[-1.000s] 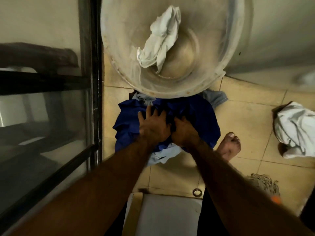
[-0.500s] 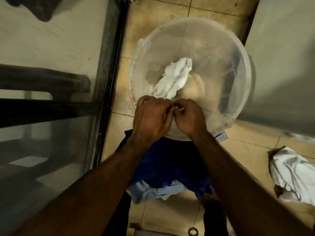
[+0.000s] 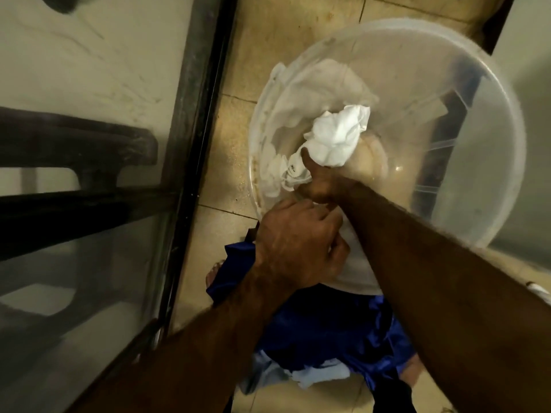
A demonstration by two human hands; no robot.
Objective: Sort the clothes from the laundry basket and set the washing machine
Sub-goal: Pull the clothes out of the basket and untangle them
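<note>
Crumpled white cloth (image 3: 337,135) lies deep in the translucent laundry basket (image 3: 477,84), soft and light, likely easiest gathered by its bunched middle. The right hand (image 3: 320,181) clutches it; the left hand (image 3: 298,251) curls over the basket's near rim.

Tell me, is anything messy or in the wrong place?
Yes. Blue clothes lie heaped on the floor tiles, partly under the clear tub, and brownish grime speckles the tub's left inner wall.

tub (image 3: 492,120): clear, translucent | cloth (image 3: 337,138): white | garment (image 3: 328,332): deep blue | floor tiles (image 3: 226,228): beige
</note>
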